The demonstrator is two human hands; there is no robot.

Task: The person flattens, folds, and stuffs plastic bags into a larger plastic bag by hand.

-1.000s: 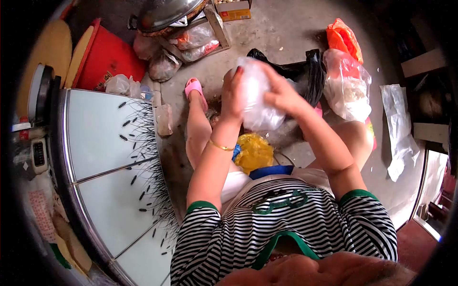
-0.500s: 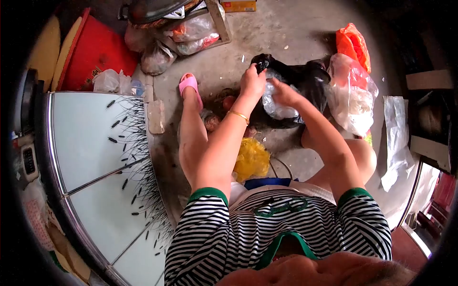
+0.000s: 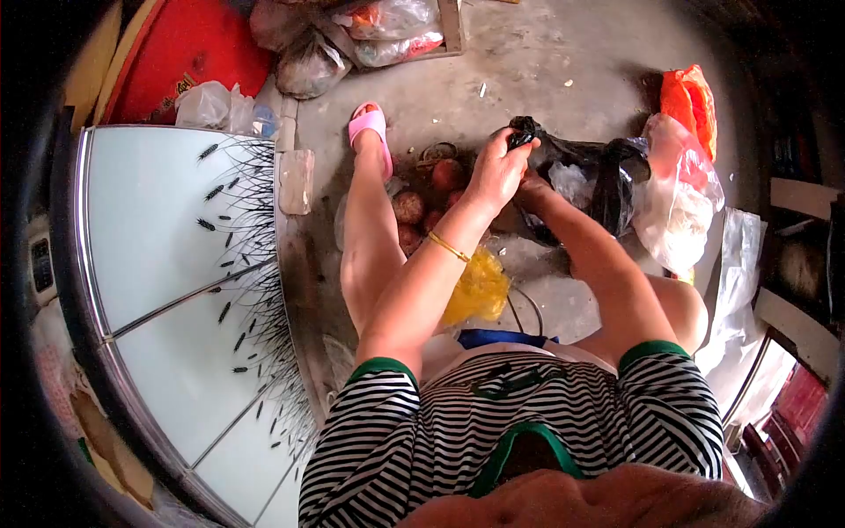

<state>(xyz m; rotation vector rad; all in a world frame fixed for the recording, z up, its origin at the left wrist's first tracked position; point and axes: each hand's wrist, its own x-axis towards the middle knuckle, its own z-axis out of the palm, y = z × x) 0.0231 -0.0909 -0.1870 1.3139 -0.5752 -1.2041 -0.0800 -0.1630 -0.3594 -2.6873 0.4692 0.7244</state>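
My left hand (image 3: pixel 498 172), with a gold bracelet on its wrist, is closed around a bunched end of a black plastic bag (image 3: pixel 611 187). The rest of the bag spreads to the right, with whitish clear plastic (image 3: pixel 572 185) showing at its opening. My right hand (image 3: pixel 533 192) is just below and right of the left one, against the bag; its fingers are mostly hidden. Round reddish-brown things (image 3: pixel 407 208) lie on the floor left of my hands, some by clear plastic. A yellow plastic bag (image 3: pixel 476 286) lies below my left forearm.
A pale glass-fronted cabinet (image 3: pixel 158 194) runs along the left. Filled plastic bags (image 3: pixel 310 66) and a red container (image 3: pixel 198 62) are at upper left. On the right are an orange bag (image 3: pixel 691 101) and a clear bag with white contents (image 3: pixel 673 211).
The view has shifted, so most things appear lower and farther right. My right hand has come in closer under my left, and more of the round things show. The left keeps its grip.
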